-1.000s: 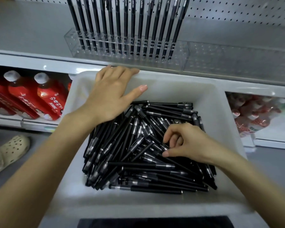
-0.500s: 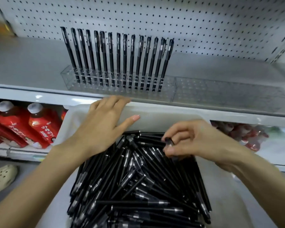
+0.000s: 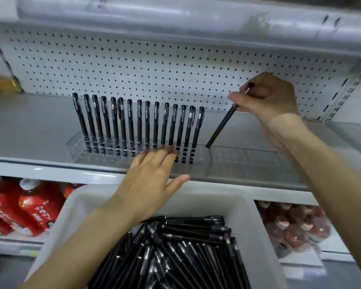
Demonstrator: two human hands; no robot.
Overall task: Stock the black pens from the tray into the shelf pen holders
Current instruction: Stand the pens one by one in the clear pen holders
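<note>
right hand [image 3: 267,101] pinches one black pen [image 3: 221,127] near its cap end btw thumb & curled fingers. pen's tilted, tip down at the right end of the clear holder [image 3: 77,152], just past the standing row [image 3: 140,124], lining up the next free hole, i'd say. left hand [image 3: 152,178] lies flat, fingers straight, tips on the holder's front, prob to steady it. loose pens [image 3: 175,257] wait in the tray [image 3: 256,226] below.

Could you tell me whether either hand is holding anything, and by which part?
The right hand pinches one black pen near its upper end. The left hand holds nothing; its fingers are straight.
</note>
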